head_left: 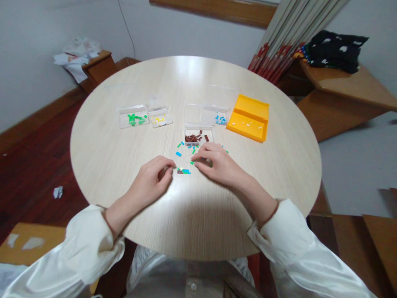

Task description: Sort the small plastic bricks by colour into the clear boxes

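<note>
Near the middle of the table lies a small assembly of building bricks [184, 171] in brown, blue and green. Just left of it rests my left hand [155, 176], thumb and forefinger curled together; whether a tiny piece sits between them I cannot make out. On the other side, above and right of the assembly, my right hand [217, 163] has its thumb and forefinger closed at a small green brick [192, 162]. Loose blue and green bricks lie around my right hand, among them a blue brick [178, 154]. Part of this group is hidden under the hand.
Beyond my hands stands a clear box of brown bricks [199, 127]. Farther left are clear boxes with green pieces [136, 120] and yellow pieces [159, 120]. A clear box with blue pieces [221, 119] stands beside an open orange case [247, 131] holding white pieces.
</note>
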Motion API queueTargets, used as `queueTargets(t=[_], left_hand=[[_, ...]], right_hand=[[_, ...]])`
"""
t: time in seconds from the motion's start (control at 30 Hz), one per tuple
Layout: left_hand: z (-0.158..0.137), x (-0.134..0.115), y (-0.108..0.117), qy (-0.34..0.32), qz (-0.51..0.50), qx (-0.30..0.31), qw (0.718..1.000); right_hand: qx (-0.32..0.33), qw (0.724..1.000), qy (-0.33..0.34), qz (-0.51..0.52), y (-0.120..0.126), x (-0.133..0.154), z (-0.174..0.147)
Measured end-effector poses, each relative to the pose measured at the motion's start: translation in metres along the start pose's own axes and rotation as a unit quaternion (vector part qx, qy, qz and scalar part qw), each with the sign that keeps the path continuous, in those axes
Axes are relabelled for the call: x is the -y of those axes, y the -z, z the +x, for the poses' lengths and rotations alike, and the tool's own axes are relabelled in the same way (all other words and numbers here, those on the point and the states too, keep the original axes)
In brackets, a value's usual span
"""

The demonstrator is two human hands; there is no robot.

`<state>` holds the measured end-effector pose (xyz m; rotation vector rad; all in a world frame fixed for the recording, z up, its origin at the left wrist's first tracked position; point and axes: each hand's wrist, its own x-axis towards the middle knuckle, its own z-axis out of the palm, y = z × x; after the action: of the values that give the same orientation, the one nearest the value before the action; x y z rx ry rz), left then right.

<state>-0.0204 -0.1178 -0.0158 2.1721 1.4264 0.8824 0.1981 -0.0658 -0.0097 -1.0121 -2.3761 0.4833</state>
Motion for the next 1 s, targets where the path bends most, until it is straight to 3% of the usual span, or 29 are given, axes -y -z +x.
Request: queueTargets(t=[0.4,0.83,1.0], left_hand=[[0.000,0.000,-0.001,-0.008,-0.001,0.004,1.000],[0.000,-0.001,-0.001,-0.013,0.003,0.007,1.000],[0.000,-0.001,0.000,-0.009,0.001,0.010,1.000]], right_hand=[[0.023,0.999,0.005,-0.024,-0.011,-0.001,0.002],[-0.010,0.999,-0.015,-0.029,-0.013,0.001,0.003],[-0.013,1.000,0.008,-0.014,-0.008,0.003,0.003]])
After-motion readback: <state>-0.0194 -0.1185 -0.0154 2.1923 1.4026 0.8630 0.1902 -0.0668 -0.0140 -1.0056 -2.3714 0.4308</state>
